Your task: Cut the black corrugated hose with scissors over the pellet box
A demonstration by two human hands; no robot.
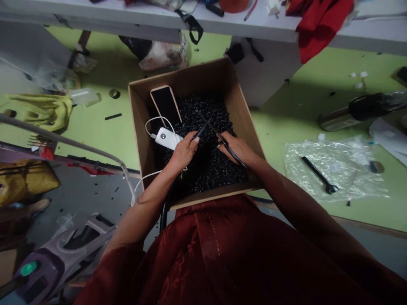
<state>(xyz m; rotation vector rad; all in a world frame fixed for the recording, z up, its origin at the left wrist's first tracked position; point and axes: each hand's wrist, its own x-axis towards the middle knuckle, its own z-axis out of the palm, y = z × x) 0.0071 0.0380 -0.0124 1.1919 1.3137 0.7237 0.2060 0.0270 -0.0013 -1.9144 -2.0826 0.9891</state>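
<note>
Inside an open cardboard box, both hands work above a heap of small black pieces. My left hand is closed on a black ribbed strip, whose tip points up and to the right. My right hand grips what look like dark scissors, their narrow blades reaching toward the strip's tip; whether they touch it I cannot tell. A white power bank with a white cable lies beside my left hand. A phone leans in the box's far left corner.
The box rests partly over the edge of a green surface. To the right lie a clear plastic bag with a black strip on it and a bottle. A yellow cloth is at left, and a pale shelf crosses the back.
</note>
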